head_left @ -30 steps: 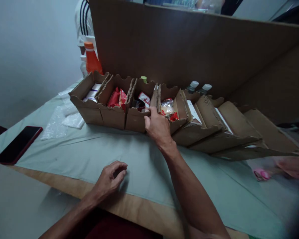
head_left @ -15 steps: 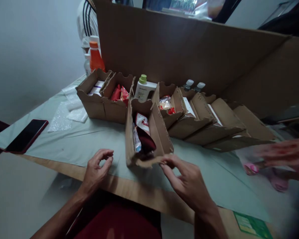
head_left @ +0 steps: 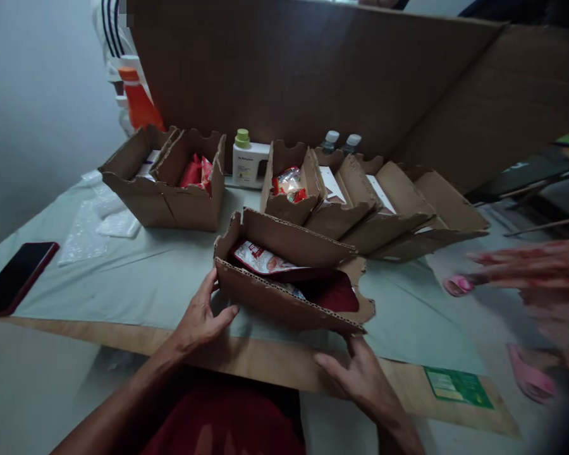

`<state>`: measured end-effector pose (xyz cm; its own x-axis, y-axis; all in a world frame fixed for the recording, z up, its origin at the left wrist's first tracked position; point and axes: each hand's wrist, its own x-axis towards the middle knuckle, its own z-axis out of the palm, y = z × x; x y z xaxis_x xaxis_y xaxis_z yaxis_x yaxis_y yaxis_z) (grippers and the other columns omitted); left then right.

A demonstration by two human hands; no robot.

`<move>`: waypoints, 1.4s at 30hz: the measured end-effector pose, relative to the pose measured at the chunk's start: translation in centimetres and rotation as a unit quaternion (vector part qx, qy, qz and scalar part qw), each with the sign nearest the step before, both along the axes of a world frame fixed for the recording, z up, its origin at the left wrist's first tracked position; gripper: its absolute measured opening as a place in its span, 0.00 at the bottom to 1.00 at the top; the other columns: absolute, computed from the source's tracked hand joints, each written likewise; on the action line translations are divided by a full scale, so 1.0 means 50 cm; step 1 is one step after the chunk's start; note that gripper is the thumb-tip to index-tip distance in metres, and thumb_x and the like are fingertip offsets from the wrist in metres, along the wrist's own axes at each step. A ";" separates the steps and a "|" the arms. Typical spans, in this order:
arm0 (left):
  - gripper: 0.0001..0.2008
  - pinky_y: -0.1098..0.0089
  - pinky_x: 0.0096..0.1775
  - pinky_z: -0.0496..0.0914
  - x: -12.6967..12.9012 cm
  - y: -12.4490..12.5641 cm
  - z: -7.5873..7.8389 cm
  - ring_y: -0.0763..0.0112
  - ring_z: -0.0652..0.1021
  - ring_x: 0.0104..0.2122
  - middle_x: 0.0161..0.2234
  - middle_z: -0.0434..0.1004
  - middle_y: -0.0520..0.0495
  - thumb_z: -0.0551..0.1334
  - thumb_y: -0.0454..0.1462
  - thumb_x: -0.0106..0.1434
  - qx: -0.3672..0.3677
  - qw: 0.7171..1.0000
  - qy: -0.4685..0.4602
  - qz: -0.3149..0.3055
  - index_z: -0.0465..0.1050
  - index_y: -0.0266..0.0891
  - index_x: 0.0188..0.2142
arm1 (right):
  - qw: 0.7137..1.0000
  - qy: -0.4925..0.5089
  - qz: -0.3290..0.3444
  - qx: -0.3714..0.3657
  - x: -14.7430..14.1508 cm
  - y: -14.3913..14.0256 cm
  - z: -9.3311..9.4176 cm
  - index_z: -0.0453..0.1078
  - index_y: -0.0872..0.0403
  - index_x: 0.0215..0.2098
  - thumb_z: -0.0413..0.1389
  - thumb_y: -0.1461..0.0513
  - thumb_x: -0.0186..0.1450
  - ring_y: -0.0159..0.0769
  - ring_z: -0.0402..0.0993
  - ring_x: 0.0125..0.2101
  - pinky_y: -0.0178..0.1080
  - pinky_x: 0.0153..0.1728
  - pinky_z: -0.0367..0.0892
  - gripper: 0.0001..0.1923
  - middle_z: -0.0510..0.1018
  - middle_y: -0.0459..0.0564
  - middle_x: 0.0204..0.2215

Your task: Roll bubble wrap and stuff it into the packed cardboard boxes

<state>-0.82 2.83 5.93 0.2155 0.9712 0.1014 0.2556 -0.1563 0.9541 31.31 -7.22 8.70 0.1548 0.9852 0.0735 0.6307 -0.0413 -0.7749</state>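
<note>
So the cardboard box [head_left: 289, 278] is out of the row now. A second ago it sat wedged between its neighbours along the far side of the worktop [head_left: 161, 278]; half a second back we had it dragged forward and standing end-on to us. Now it's turned sideways and lies across the near edge, right in front of us, top open.

Our left hand [head_left: 200, 316] cups the box's left end, thumb and fingers spread around the corner. Our right hand [head_left: 355, 373] sits under the right end, fingers spread and touching the bottom edge. Neither is pinching anything, they just brace the box from both sides.

Inside we can see a white and red packet [head_left: 260, 259] and something dark red [head_left: 334, 294] beside it; the rest is too dim to tell.

The gap it left shows the white bottle with the green cap [head_left: 246, 161] by the back cardboard wall [head_left: 289, 69]. The two left boxes [head_left: 165, 183] and the right-hand stack [head_left: 374, 202] haven't budged. Somebody else's blurred hand [head_left: 531, 278] hovers over the right end, near a pink thing [head_left: 458, 285]. Phone [head_left: 14, 278] stays at the left edge.
</note>
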 end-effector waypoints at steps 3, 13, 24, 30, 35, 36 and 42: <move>0.39 0.47 0.64 0.67 0.024 0.019 -0.005 0.51 0.72 0.62 0.68 0.63 0.36 0.66 0.42 0.64 0.006 1.000 -0.010 0.017 0.52 0.44 0.71 | 0.999 -0.025 -0.045 0.009 -0.023 0.057 -0.013 0.74 0.53 0.48 0.60 0.44 0.62 0.52 0.80 0.45 0.52 0.48 0.75 0.26 0.83 0.58 0.44; 0.42 0.48 0.63 0.68 0.097 0.125 -0.023 0.51 0.69 0.65 0.70 0.60 0.35 0.63 0.36 0.62 0.077 0.997 0.013 -0.009 0.49 0.43 0.73 | 0.992 0.055 -0.085 0.071 0.050 0.207 -0.030 0.70 0.53 0.58 0.59 0.50 0.64 0.45 0.81 0.43 0.45 0.43 0.75 0.27 0.82 0.58 0.49; 0.14 0.50 0.60 0.70 -0.222 0.120 -0.020 0.56 0.76 0.57 0.53 0.80 0.40 0.61 0.36 0.64 0.145 0.938 0.266 0.167 0.78 0.42 0.49 | 0.985 -0.046 0.142 0.092 -0.168 0.173 -0.037 0.80 0.49 0.45 0.57 0.55 0.70 0.43 0.85 0.39 0.40 0.37 0.80 0.12 0.86 0.51 0.41; 0.16 0.38 0.62 0.60 -0.420 0.276 0.006 0.41 0.67 0.61 0.56 0.74 0.33 0.62 0.30 0.57 0.102 0.890 0.342 0.283 0.78 0.38 0.46 | 0.950 -0.057 0.274 0.135 -0.301 0.224 -0.041 0.80 0.51 0.45 0.54 0.61 0.72 0.42 0.84 0.39 0.43 0.43 0.80 0.12 0.86 0.52 0.39; 0.07 0.42 0.56 0.64 -0.431 0.313 0.031 0.44 0.72 0.51 0.41 0.77 0.35 0.59 0.28 0.59 0.093 0.883 0.367 0.279 0.75 0.39 0.29 | 0.953 -0.057 0.271 0.125 -0.309 0.205 -0.025 0.79 0.50 0.46 0.54 0.61 0.72 0.43 0.84 0.40 0.45 0.45 0.80 0.11 0.86 0.52 0.40; 0.07 0.43 0.55 0.64 -0.419 0.297 0.038 0.46 0.73 0.50 0.40 0.77 0.36 0.59 0.29 0.59 0.099 0.883 0.368 0.274 0.74 0.40 0.28 | 0.956 -0.051 0.265 0.117 -0.307 0.201 -0.021 0.79 0.50 0.46 0.54 0.61 0.72 0.43 0.84 0.40 0.45 0.45 0.80 0.11 0.86 0.52 0.40; 0.05 0.63 0.41 0.72 -0.274 0.096 0.059 0.62 0.78 0.36 0.34 0.78 0.45 0.59 0.32 0.62 0.130 0.914 0.330 0.199 0.73 0.41 0.33 | 0.965 0.001 0.257 0.042 -0.319 0.192 -0.002 0.78 0.50 0.50 0.55 0.58 0.71 0.43 0.84 0.40 0.43 0.43 0.80 0.13 0.85 0.53 0.43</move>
<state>-14.50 7.63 8.90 -0.0515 0.9475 0.3157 0.8475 -0.1258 0.5157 15.36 2.39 8.59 -0.3531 0.9223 0.1572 0.5496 0.3405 -0.7629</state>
